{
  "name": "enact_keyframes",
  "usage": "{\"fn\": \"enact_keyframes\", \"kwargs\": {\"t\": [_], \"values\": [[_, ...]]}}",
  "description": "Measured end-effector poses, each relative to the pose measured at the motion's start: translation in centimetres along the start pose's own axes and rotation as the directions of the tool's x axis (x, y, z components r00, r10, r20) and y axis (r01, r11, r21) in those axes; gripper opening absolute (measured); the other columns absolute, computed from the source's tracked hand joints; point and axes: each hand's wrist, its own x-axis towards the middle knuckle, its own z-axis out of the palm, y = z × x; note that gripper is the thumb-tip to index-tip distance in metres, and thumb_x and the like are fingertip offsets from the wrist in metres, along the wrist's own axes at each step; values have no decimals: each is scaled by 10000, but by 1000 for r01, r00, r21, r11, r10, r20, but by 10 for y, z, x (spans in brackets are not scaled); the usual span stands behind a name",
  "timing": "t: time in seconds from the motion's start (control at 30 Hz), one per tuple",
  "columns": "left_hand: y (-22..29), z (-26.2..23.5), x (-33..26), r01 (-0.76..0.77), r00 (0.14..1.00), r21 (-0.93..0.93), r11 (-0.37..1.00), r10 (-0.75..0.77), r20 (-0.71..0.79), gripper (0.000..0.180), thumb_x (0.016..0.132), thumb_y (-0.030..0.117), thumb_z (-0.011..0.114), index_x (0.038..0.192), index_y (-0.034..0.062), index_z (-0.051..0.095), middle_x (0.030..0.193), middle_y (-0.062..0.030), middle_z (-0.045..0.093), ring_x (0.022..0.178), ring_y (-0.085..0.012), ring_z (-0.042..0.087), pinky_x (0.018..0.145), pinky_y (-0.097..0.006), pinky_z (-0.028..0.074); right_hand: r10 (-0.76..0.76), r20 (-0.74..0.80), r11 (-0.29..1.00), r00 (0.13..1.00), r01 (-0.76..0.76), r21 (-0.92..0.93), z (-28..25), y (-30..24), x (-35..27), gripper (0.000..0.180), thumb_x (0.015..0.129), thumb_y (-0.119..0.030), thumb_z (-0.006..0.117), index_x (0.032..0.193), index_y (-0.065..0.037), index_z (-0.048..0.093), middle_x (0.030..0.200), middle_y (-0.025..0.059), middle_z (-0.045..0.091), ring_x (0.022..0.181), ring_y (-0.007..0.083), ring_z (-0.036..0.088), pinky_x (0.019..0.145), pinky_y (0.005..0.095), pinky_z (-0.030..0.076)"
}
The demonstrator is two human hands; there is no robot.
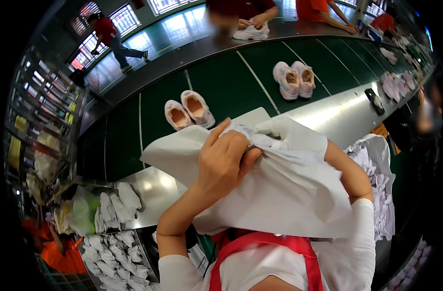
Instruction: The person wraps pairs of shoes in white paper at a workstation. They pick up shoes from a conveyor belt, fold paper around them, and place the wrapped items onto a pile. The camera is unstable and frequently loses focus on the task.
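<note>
Green conveyor belt (pixel 216 72) — crossed by pale lines — bearing one pair of pale sneakers (pixel 198 107) near its near edge and a second pair (pixel 289 79) farther right. A black oblong object (pixel 374 101) lies toward the right end of the steel ledge (pixel 333 115); beyond the belt's far edge, a red-shirted person (pixel 112 42) in mid-stride.

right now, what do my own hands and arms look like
Your left hand is bare. Your right hand wears a white glove reaching the wrist. White sleeves end near the elbows, leaving bare forearm on each side.
</note>
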Motion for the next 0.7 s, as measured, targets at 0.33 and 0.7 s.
{"fn": "enact_keyframes", "kwargs": {"t": [0.33,0.7], "values": [[-39,-48,-15,235,958,366,900,-151,-245,152,834,89,660,960,16,622,818,-94,609,691,-225,536,622,-333,433,-123,-667,987,735,160,-6,-51,-23,-6,563,824,-393,586,1197,24,533,1137,113,591,1013,204,601,899,303,453],[12,-15,-26,256,871,-719,646,-476,-117,446,762,12,701,1178,-15,542,792,-21,485,689,-80,458,573,-195,370,-39,-352,974,935,114,195,89,25,-5,760,681,-462,762,1226,4,512,1108,112,579,1074,243,541,954,336,406]]}}
